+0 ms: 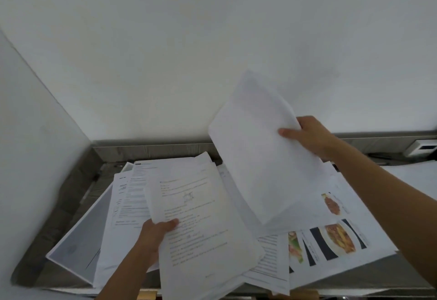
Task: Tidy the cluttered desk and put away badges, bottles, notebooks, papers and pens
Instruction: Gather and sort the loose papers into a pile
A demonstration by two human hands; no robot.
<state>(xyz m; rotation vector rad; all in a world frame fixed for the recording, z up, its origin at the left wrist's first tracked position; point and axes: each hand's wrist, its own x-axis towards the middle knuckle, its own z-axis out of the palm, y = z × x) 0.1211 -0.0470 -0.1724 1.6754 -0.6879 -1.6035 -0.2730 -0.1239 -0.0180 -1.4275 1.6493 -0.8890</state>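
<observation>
Curling, light blank white sheets [260,157] pinched mid-edge by right hand [312,136]; floppy printed white sheaf [203,228] gripped edgewise by left hand [156,231].

**Layout, desk corner**

Corner position: desk [59,209] has the back wall [212,39] behind it and the side wall [28,134] on its left; spread of papers [127,200] lies across the desk middle, sheets overlapping; flat board [78,240] lies at far left, partly under that spread; picture sheets [338,236] lie at front right, beside lined sheets [269,259]; left hand [157,231] at front centre grips a text sheaf [203,228] by its left edge, sheaf over the spread; right hand [309,135], further back and right, grips raised sheets [260,157] by their right edge, lifted and tilted above the pile; socket box [422,147] at far right, by the back ledge.
</observation>
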